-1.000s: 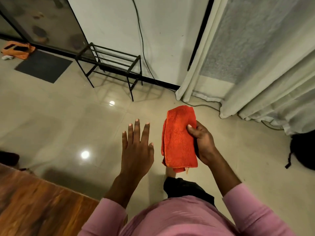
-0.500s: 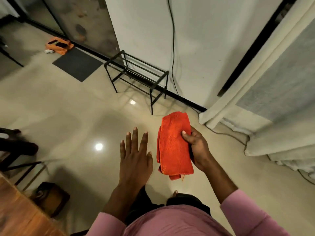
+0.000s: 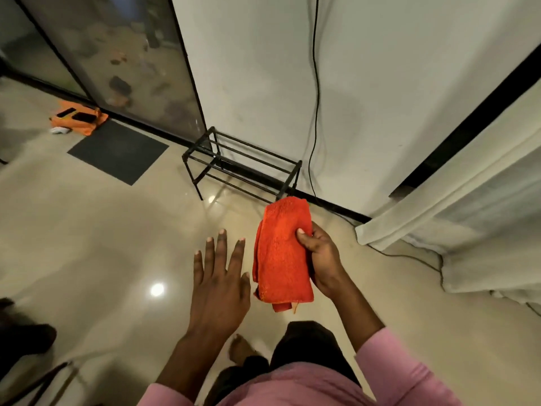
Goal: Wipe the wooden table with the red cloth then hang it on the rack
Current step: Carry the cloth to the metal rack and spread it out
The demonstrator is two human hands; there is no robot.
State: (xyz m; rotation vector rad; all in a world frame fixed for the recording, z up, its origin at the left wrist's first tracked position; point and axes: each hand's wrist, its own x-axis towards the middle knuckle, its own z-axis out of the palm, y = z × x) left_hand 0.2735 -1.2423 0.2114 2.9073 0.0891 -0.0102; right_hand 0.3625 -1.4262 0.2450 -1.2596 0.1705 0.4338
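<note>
Black rack (image 3: pixel 243 168) came nearer than before, right hand (image 3: pixel 322 259) grip held the folded red cloth (image 3: pixel 281 256), left hand (image 3: pixel 219 288) grip wide, flat, just beside it

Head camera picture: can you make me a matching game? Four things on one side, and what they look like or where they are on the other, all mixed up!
Things
1. red cloth
2. rack
3. mat
4. left hand

Descriptions
A. dark grey, lying flat on the floor
B. open, fingers spread, holding nothing
C. folded, gripped by the right hand
D. black bars, standing against the wall

Right pairs: 1-C, 2-D, 3-A, 4-B
</note>
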